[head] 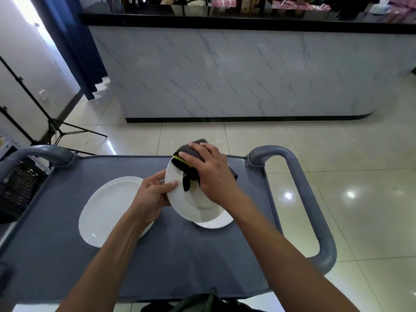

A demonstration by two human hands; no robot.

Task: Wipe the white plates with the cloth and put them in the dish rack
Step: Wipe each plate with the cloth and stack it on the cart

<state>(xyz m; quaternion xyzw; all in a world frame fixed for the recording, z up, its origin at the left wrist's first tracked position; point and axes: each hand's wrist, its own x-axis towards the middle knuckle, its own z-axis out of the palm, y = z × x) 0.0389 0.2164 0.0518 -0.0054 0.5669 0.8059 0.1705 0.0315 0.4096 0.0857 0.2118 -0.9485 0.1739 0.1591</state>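
Above the grey plastic cart top (157,255), my left hand (153,197) pinched the tilted round white plate (191,203) while my right hand (211,174) pressed the dark grey cloth (191,150) flat-fingered, mid-wipe; racking it probably came next.

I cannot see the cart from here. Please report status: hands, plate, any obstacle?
Left hand pinches tilted plate rim. Right hand presses cloth on it. Second plate beneath, oval plate left, both waiting. Dish rack far left, path clear.
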